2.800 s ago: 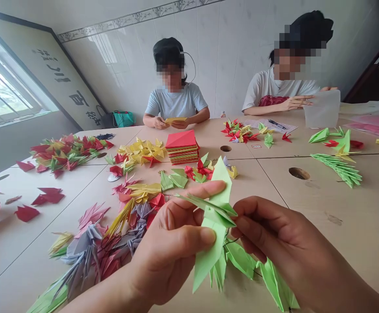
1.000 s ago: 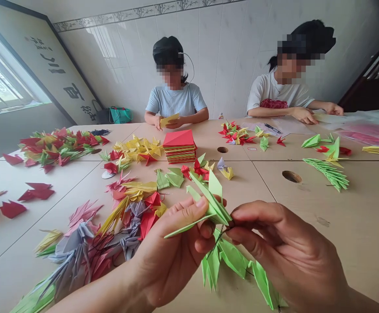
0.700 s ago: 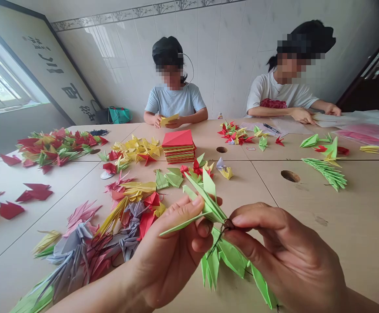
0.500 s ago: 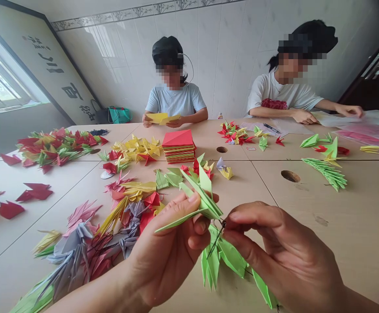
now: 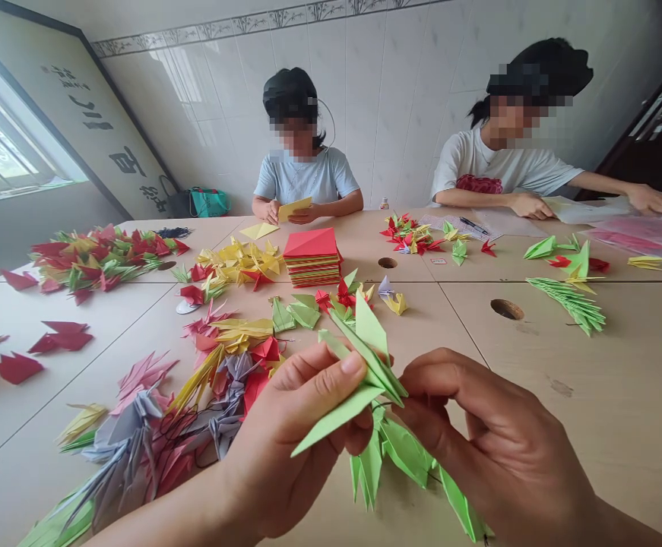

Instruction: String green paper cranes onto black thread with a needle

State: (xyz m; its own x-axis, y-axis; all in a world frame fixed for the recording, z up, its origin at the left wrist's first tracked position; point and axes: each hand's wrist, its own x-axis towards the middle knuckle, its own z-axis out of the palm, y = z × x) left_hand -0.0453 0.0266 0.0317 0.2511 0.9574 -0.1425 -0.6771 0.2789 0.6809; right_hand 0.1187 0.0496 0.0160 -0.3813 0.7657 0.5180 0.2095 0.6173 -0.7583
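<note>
A light green origami crane [image 5: 368,315] is pinched between the thumb and fingers of my left hand [image 5: 302,410], its wings and points fanned upward and to the left. At its lower right tip, the fingertips of my right hand [image 5: 495,448] are closed on a black thread, mostly hidden behind the fingers. Below both hands, a string of green paper cranes [image 5: 402,448] hangs down over the table, joined by dark thread. Left of my left hand lie bundled grey-lilac cranes [image 5: 128,433], with pink and yellow ones among them.
A stack of coloured paper squares [image 5: 311,254] stands mid-table, beside yellow cranes [image 5: 233,262]. Mixed cranes [image 5: 99,258] are heaped at the far left. Green folded strips [image 5: 570,304] lie right, near a table hole [image 5: 507,309]. Two co-workers [image 5: 308,178] sit opposite, handling paper.
My left hand has moved slightly right and down with the crane, bringing its tip against my right fingertips. The thread loop seen earlier is now hidden. One co-worker has put a yellow sheet down.
</note>
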